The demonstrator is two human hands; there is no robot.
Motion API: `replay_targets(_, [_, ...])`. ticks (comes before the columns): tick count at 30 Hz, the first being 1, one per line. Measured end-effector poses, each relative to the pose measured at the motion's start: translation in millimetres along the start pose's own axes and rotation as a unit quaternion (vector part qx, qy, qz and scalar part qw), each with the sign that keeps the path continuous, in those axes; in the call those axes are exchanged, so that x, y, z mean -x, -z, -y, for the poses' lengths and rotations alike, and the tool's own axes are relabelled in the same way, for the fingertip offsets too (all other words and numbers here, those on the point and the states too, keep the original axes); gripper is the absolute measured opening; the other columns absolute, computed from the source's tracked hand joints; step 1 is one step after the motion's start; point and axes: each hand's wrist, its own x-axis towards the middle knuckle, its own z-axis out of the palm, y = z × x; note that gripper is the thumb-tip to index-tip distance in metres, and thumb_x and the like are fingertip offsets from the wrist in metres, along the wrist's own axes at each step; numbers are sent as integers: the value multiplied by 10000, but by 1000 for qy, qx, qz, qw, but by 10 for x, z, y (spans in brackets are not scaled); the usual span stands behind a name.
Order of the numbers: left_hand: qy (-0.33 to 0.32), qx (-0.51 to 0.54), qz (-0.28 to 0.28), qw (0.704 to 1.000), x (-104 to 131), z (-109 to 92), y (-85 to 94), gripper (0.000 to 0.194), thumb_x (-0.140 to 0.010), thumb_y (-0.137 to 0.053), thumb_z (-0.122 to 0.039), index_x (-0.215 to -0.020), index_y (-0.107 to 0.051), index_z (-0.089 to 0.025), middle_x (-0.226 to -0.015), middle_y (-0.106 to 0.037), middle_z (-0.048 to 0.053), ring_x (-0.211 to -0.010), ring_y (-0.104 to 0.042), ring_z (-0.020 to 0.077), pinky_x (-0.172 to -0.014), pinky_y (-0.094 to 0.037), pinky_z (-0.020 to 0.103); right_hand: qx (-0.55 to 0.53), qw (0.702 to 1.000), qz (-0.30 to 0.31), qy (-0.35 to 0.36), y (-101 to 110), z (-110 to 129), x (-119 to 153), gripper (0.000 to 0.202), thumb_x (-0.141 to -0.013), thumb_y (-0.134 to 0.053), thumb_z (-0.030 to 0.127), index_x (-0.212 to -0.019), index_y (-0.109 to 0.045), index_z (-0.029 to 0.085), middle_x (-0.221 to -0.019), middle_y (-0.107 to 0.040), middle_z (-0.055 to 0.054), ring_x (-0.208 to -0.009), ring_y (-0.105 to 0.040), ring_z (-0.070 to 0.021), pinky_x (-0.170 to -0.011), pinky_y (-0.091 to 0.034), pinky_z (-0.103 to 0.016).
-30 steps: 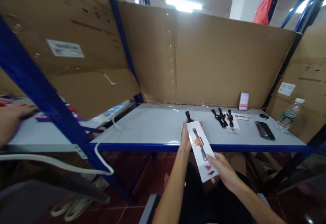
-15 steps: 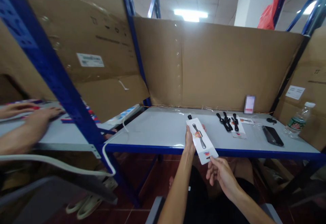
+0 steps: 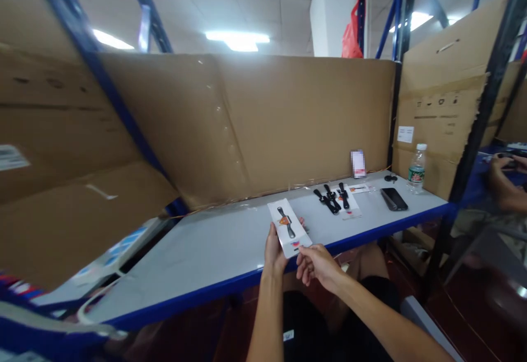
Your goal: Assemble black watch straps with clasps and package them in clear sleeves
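Observation:
My left hand [image 3: 275, 248] holds a white packaging card [image 3: 297, 229] from beneath, above the front edge of the table. The card's face is toward me and shows a printed spokeshave with an orange patch. My right hand [image 3: 319, 265] pinches the card's lower right corner between thumb and fingers. What lies behind the card is mostly hidden. To the right, several black spokeshaves [image 3: 328, 201] lie close together. One black spokeshave [image 3: 344, 196] rests on another white card [image 3: 353, 208].
Farther right are a black phone [image 3: 394, 199], keys [image 3: 390, 178] and a water bottle [image 3: 416, 171]. An upright phone [image 3: 358, 164] leans at the back cardboard wall [image 3: 288, 120]. Blue posts [image 3: 448, 186] frame the grey table [image 3: 197, 257]. Another person's hand [image 3: 504, 172] shows at far right.
My view has turned right, so the scene sits farther left. Both hands still grip the card. The black handle tip that stuck out above the card is no longer visible.

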Motion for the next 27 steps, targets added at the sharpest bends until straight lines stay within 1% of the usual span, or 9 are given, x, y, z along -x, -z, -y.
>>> replay_targets(4, [15,-46,38,998,15,27,-37,414,-932,-523,-399,-1195,-652,-108,-967,-756,157,-876,-729,312,-864,-550,498,-103,993,-50,30,58,-33,61,361,-882,-570,419,-651,-580,142,-472,-615,-19,-316,-487,-87,-342,-351,-177])
replay_targets(7, [16,-78,34,996,45,33,-92,349,-925,-536,-387,-1067,-686,-106,-904,-755,138,-860,-729,297,-855,-559,471,-148,987,-65,24,50,-94,95,325,-884,-562,359,-644,-588,141,-461,-603,-14,-310,-478,-85,-339,-344,-180])
replay_targets(11, [7,-86,27,996,60,50,-145,295,-892,-589,-368,-1041,-685,-133,-900,-748,108,-831,-722,265,-839,-563,437,-218,972,-92,7,18,-141,165,302,-906,-533,287,-648,-592,142,-459,-584,0,-311,-457,-71,-342,-312,-168])
replay_targets(14, [-26,-96,0,995,44,81,-177,233,-832,-658,-302,-980,-699,-126,-909,-745,96,-783,-708,214,-810,-559,360,-255,961,-109,-4,10,-121,225,300,-910,-528,273,-644,-588,146,-461,-568,10,-321,-458,-65,-347,-296,-161])
replay_targets(16, [-71,-118,-9,990,37,106,-204,233,-780,-707,-280,-941,-708,-113,-913,-744,92,-778,-699,191,-776,-546,304,-264,957,-118,1,10,-107,271,281,-893,-548,285,-648,-587,152,-471,-567,15,-331,-466,-66,-350,-300,-160])
replay_targets(19, [-131,-151,-15,980,47,139,-252,326,-723,-759,-310,-982,-712,-118,-972,-742,87,-851,-692,195,-760,-528,270,-240,961,-133,18,15,-146,361,260,-837,-598,334,-648,-587,155,-469,-560,18,-332,-455,-70,-340,-315,-166])
replay_targets(21, [-173,-162,-64,969,58,151,-278,381,-722,-759,-303,-1065,-702,-147,-1054,-730,84,-936,-680,192,-798,-517,261,-206,968,-137,35,27,-216,426,274,-783,-635,389,-649,-586,156,-464,-551,22,-337,-450,-78,-323,-329,-173])
replay_targets(24, [-265,-177,-164,933,63,151,-293,416,-765,-712,-246,-1176,-676,-199,-1242,-672,74,-1095,-627,165,-901,-479,234,-136,982,-122,54,53,-302,476,339,-725,-656,492,-665,-571,170,-446,-539,24,-356,-475,-104,-301,-341,-183])
replay_targets(27, [-308,-154,-191,919,55,139,-272,388,-777,-669,-229,-1163,-683,-190,-1290,-645,84,-1171,-594,177,-981,-451,253,-49,994,-83,48,43,-219,373,401,-746,-600,574,-650,-540,190,-415,-537,14,-333,-467,-113,-296,-338,-187])
